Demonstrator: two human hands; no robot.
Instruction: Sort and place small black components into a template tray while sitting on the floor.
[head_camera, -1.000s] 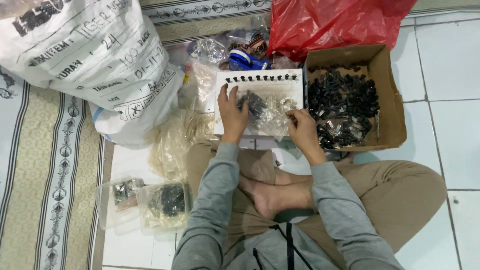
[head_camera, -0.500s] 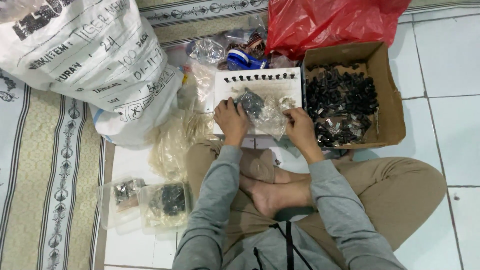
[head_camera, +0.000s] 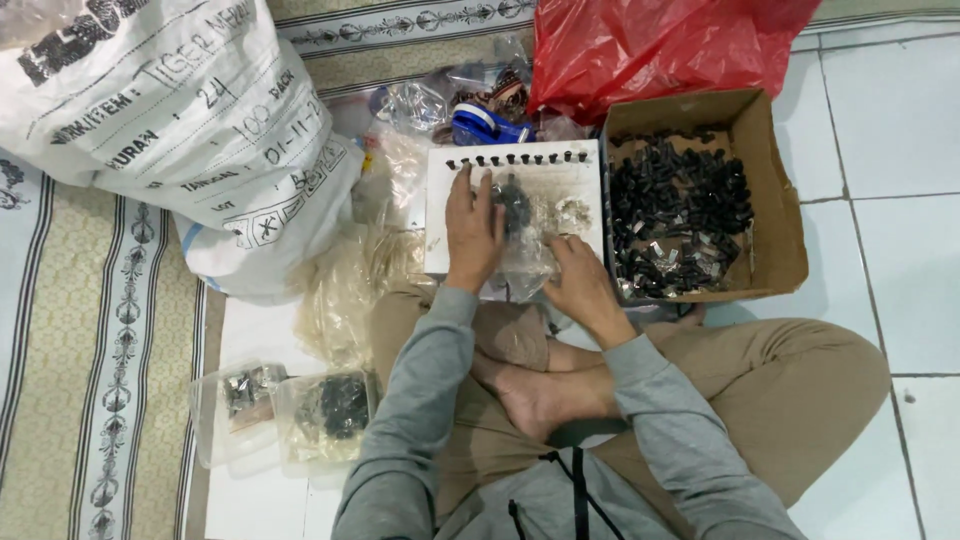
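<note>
I sit cross-legged on the floor with a white board (head_camera: 585, 175) in front of my knees; a row of small dark pegs runs along its far edge. A small clear plastic bag (head_camera: 527, 232) with dark pieces inside lies on the board. My left hand (head_camera: 473, 232) presses flat on the bag's left side, fingers pointing away. My right hand (head_camera: 578, 278) pinches the bag's near right corner. A cardboard box (head_camera: 775, 230) full of small black parts stands just right of the board.
A large white printed sack (head_camera: 170, 130) lies at the far left and a red plastic bag (head_camera: 650, 45) behind the box. Filled clear bags (head_camera: 290, 410) and a loose pile of empty ones (head_camera: 345, 290) sit at my left. A patterned mat (head_camera: 90, 360) covers the left floor.
My left hand has slid forward and flattened on the bag. My right hand has stayed at the bag's near right corner. The view has shifted slightly.
</note>
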